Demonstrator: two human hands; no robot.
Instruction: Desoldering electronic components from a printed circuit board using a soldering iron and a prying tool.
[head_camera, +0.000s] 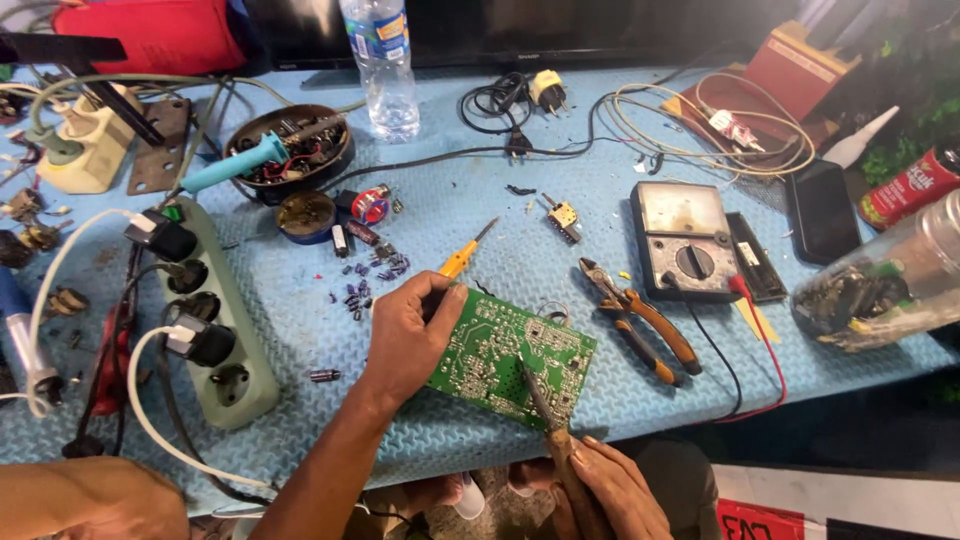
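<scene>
Two hands work near the desk's front edge: the left hand (408, 335) has its fingers clamped on a green circuit board (510, 357), tilting it up. The right hand (615, 490) grips a soldering iron (548, 415), tip touching the board; orange-handled pliers (640, 320) lie just beside.

one circuit board (510, 355), one soldering iron (548, 420), one pliers (640, 320), one multimeter (687, 240), one bottle (382, 65), two hands (415, 335)

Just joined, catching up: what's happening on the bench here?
A person is soldering a green circuit board on a blue mat. The left hand props the board up by its edge; the right hand holds a soldering iron with its tip on the board. Orange pliers, a meter and a power strip lie nearby.
</scene>
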